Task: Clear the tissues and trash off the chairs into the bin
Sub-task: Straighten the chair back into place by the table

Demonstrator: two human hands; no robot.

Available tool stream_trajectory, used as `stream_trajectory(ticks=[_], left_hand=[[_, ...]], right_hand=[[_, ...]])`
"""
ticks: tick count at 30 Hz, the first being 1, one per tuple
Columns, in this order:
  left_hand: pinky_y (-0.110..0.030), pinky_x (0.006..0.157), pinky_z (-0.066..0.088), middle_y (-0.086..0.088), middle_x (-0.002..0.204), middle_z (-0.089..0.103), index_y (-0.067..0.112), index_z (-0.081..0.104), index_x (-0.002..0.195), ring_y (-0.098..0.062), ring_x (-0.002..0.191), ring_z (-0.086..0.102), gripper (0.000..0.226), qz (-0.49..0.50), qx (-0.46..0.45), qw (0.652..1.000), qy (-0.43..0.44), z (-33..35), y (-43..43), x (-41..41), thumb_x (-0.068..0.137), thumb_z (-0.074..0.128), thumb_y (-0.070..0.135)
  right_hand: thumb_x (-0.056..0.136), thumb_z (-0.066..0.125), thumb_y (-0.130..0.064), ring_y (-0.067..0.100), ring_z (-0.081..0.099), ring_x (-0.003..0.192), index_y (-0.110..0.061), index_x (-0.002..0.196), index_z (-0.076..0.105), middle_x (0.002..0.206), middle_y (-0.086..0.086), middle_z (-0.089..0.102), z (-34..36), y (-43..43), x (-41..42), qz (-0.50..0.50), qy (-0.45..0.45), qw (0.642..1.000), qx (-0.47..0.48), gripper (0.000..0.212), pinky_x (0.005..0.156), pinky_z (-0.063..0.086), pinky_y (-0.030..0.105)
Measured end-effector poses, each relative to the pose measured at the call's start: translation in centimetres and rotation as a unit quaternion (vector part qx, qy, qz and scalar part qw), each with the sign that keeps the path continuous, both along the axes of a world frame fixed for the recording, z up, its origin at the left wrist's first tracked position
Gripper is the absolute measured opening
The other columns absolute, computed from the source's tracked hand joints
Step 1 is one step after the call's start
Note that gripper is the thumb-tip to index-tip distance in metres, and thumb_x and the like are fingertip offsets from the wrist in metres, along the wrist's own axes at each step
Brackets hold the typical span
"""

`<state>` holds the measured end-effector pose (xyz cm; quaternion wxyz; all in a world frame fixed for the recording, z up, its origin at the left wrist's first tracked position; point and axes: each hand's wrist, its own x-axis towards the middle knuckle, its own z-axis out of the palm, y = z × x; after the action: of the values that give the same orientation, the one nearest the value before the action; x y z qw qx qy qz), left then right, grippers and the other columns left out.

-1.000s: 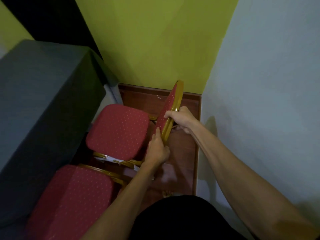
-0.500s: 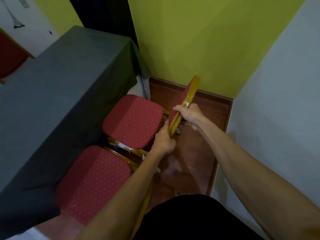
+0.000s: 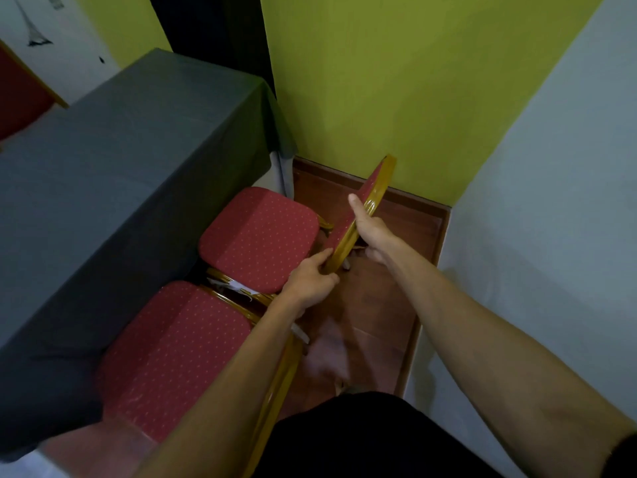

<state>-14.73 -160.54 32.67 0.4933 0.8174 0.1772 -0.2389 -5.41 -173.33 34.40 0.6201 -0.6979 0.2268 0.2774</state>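
I see my right hand's fingers (image 3: 374, 251) wrapped round the gold frame of the far chair's backrest (image 3: 362, 208), thumb along its top; my left hand (image 3: 306, 282) grips its lower end. White tissue scraps (image 3: 229, 286) sit wedged between the two red seats, beside the grey-clothed worktop (image 3: 120, 167).

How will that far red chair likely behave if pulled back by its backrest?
Probably rigid: the chair backrest has a solid golden frame. Likely tips backward rather than slides, since both the left hand and right hand grip high up.
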Motion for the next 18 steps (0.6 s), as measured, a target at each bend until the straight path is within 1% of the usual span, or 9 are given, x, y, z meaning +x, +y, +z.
stream_trajectory(ticks=[2,3,6,10,11,13,15,17,18], left_hand=[[-0.038,0.11,0.046,0.007,0.142,0.057,0.031,0.048,0.148,-0.015,0.134,0.053,0.073,-0.004,-0.028,1.0,-0.002,1.1,0.3,-1.8,0.077,0.065,0.025],[-0.033,0.113,0.041,0.008,0.143,0.054,0.026,0.049,0.148,-0.013,0.138,0.047,0.067,-0.009,-0.04,0.999,-0.002,2.0,0.5,-2.9,0.083,0.066,0.02],[-0.021,0.102,0.036,0.0,0.148,0.05,0.017,0.051,0.147,-0.013,0.142,0.042,0.053,-0.01,-0.054,0.998,-0.006,3.6,2.2,-6.9,0.096,0.059,0.007],[-0.022,0.103,0.04,-0.007,0.147,0.053,0.01,0.052,0.145,-0.018,0.138,0.048,0.049,0.01,-0.055,0.998,0.005,3.1,5.1,-12.8,0.097,0.058,0.005],[-0.025,0.106,0.042,-0.007,0.146,0.056,0.009,0.053,0.144,-0.018,0.134,0.052,0.049,0.01,-0.056,0.998,0.012,2.4,5.8,-14.3,0.096,0.06,0.008],[-0.034,0.108,0.048,-0.006,0.137,0.064,0.014,0.057,0.142,-0.017,0.123,0.062,0.051,0.006,-0.063,0.998,0.031,1.6,6.8,-17.3,0.092,0.064,0.024],[-0.038,0.103,0.052,-0.001,0.13,0.069,0.021,0.057,0.142,-0.014,0.113,0.067,0.065,0.007,-0.071,0.997,0.04,1.2,7.7,-20.5,0.083,0.068,0.048],[-0.039,0.102,0.053,0.002,0.131,0.067,0.025,0.053,0.145,-0.014,0.114,0.068,0.086,0.018,-0.083,0.996,0.042,0.9,8.5,-23.1,0.072,0.069,0.066],[-0.039,0.103,0.052,0.002,0.133,0.066,0.025,0.05,0.147,-0.014,0.115,0.067,0.092,0.017,-0.085,0.995,0.046,1.0,8.8,-24.2,0.068,0.069,0.069]], right_hand=[[0.058,0.06,-0.095,0.03,0.067,0.119,-0.004,0.135,0.055,0.124,0.014,0.072,-2.7,-0.8,-0.1,-0.004,0.011,1.0,0.016,0.119,0.105,0.047,0.048],[0.058,0.063,-0.092,0.031,0.07,0.114,-0.005,0.136,0.056,0.122,0.016,0.074,-3.5,-1.0,-0.5,-0.004,0.011,1.0,0.027,0.117,0.099,0.053,0.049],[0.079,0.071,-0.067,0.027,0.072,0.104,-0.004,0.142,0.052,0.119,0.015,0.074,-1.8,0.0,-4.8,0.004,0.019,0.999,0.026,0.091,0.081,0.061,0.044],[0.096,0.066,-0.039,0.036,0.065,0.111,-0.005,0.15,0.04,0.141,0.024,0.055,-1.1,3.2,-11.8,0.053,0.053,0.997,0.018,0.069,0.09,0.06,0.047],[0.098,0.065,-0.037,0.034,0.065,0.11,-0.004,0.145,0.045,0.135,0.023,0.058,-1.0,4.0,-13.6,0.063,0.059,0.996,0.012,0.061,0.091,0.059,0.046],[0.099,0.062,-0.037,0.025,0.066,0.096,-0.006,0.117,0.061,0.107,0.013,0.069,-1.1,5.3,-17.0,0.089,0.049,0.995,-0.01,0.036,0.088,0.054,0.041],[0.097,0.064,-0.04,0.022,0.069,0.089,-0.006,0.099,0.068,0.092,0.01,0.074,-1.8,6.3,-19.7,0.109,0.037,0.993,-0.033,0.034,0.087,0.052,0.038],[0.088,0.07,-0.046,0.026,0.071,0.104,-0.003,0.118,0.069,0.111,0.014,0.076,-2.6,7.1,-21.7,0.104,0.004,0.994,-0.043,0.052,0.099,0.052,0.043],[0.085,0.073,-0.047,0.027,0.068,0.113,-0.005,0.134,0.061,0.125,0.013,0.071,-2.7,7.4,-22.7,0.101,-0.009,0.994,-0.042,0.065,0.103,0.051,0.043]])
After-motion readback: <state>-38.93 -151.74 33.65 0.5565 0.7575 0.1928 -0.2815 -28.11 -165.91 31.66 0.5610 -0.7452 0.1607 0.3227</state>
